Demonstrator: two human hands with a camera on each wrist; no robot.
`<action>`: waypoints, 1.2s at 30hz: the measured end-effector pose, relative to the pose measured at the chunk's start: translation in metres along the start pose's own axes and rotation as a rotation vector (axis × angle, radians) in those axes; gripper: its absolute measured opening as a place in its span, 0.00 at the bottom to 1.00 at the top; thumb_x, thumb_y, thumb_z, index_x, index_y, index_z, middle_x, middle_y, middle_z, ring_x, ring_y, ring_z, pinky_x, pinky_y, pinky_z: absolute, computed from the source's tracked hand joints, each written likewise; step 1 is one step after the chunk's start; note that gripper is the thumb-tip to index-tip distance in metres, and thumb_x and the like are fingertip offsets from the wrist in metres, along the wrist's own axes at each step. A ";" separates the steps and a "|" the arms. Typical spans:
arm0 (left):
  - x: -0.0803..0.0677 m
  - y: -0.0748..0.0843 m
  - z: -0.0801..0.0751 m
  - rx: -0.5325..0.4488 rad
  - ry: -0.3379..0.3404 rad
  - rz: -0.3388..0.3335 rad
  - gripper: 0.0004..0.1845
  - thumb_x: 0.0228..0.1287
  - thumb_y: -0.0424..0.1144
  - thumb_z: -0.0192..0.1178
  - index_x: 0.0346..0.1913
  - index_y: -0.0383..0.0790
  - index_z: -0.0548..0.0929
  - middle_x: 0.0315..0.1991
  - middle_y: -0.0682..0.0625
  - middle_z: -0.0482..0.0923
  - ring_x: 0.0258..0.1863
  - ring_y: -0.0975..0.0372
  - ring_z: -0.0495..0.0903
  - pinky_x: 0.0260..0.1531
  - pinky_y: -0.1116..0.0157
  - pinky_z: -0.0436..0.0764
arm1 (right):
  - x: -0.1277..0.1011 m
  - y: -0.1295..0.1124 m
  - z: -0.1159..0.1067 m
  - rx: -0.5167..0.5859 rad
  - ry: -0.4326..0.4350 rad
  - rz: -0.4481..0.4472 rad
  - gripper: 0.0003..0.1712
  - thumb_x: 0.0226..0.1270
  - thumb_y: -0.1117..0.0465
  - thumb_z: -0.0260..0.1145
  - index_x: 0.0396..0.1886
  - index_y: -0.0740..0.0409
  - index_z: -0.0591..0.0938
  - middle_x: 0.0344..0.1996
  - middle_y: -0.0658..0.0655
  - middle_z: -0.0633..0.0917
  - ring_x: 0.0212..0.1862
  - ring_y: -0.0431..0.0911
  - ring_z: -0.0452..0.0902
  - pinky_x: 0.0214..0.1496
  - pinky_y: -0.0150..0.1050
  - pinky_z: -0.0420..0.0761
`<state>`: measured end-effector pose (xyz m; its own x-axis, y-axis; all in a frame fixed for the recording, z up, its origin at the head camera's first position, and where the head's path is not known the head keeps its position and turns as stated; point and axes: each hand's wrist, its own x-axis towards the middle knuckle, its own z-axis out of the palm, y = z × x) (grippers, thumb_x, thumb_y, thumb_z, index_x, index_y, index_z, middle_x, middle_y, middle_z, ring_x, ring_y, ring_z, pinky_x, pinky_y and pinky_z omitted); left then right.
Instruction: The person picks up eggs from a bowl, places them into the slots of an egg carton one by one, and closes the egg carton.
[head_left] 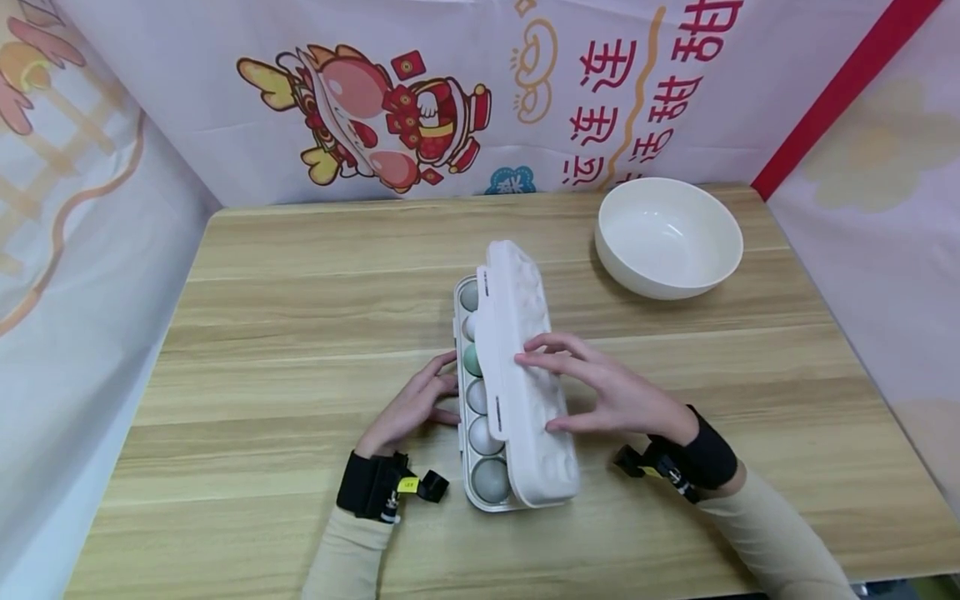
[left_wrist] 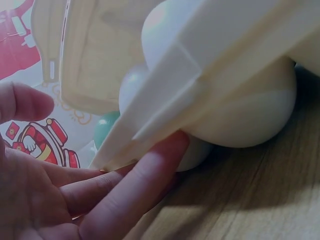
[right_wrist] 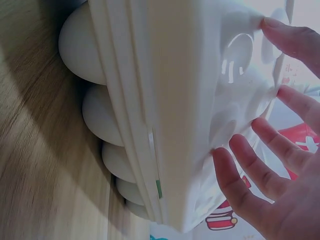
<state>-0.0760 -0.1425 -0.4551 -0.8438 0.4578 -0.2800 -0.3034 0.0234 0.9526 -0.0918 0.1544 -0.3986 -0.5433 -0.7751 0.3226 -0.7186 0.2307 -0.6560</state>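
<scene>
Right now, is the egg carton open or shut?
Partly open: the egg carton lid is raised along its left edge, showing a row of eggs. The right hand rests on the lid.

This looks like a staged recording booth, not a real kitchen: printed festive banners (head_left: 420, 108) with cartoon figures and Chinese characters wall in a wooden tabletop (head_left: 300, 333) on three sides, and only a bowl (head_left: 667, 237) stands near them.

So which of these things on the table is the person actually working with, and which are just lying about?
In use:
- egg carton, its lid half raised
- eggs in the tray
- left hand, fingers at the tray's edge
- right hand, spread flat on the lid

Lying about:
- white bowl, empty, standing apart at the table's far right
- wooden table
</scene>
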 end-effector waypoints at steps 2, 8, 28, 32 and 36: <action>0.000 0.001 0.000 -0.026 -0.015 0.000 0.30 0.73 0.36 0.36 0.74 0.31 0.48 0.59 0.27 0.68 0.58 0.44 0.70 0.43 0.55 0.82 | 0.002 0.001 0.001 -0.013 -0.010 0.001 0.45 0.53 0.50 0.77 0.70 0.50 0.69 0.66 0.55 0.67 0.66 0.50 0.62 0.62 0.45 0.70; 0.000 0.003 0.000 -0.066 -0.031 0.000 0.31 0.72 0.38 0.34 0.74 0.31 0.47 0.62 0.28 0.65 0.59 0.44 0.69 0.44 0.56 0.82 | 0.008 0.001 0.005 -0.036 -0.024 0.001 0.44 0.53 0.48 0.77 0.69 0.49 0.70 0.66 0.54 0.67 0.66 0.49 0.62 0.63 0.44 0.69; 0.002 -0.005 -0.007 -0.062 -0.100 0.090 0.43 0.72 0.66 0.31 0.73 0.32 0.51 0.62 0.28 0.65 0.59 0.45 0.69 0.45 0.50 0.81 | 0.022 -0.006 0.014 -0.121 -0.102 0.014 0.39 0.54 0.49 0.75 0.66 0.51 0.73 0.66 0.56 0.68 0.65 0.50 0.62 0.63 0.47 0.70; -0.001 -0.001 -0.006 -0.056 -0.075 0.048 0.42 0.73 0.65 0.30 0.74 0.33 0.49 0.62 0.28 0.62 0.59 0.43 0.67 0.46 0.52 0.80 | 0.024 -0.006 0.017 -0.131 -0.117 0.013 0.38 0.56 0.48 0.75 0.65 0.51 0.73 0.66 0.55 0.69 0.65 0.49 0.63 0.62 0.47 0.70; -0.003 0.001 -0.006 -0.041 -0.063 0.016 0.39 0.75 0.61 0.25 0.75 0.34 0.46 0.63 0.29 0.60 0.58 0.44 0.67 0.47 0.54 0.80 | 0.026 -0.005 0.020 -0.136 -0.127 0.015 0.37 0.56 0.48 0.74 0.65 0.51 0.74 0.66 0.56 0.69 0.65 0.49 0.63 0.62 0.47 0.70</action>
<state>-0.0763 -0.1495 -0.4544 -0.8194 0.5132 -0.2553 -0.3088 -0.0199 0.9509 -0.0933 0.1207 -0.4006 -0.5012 -0.8372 0.2189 -0.7677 0.3135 -0.5588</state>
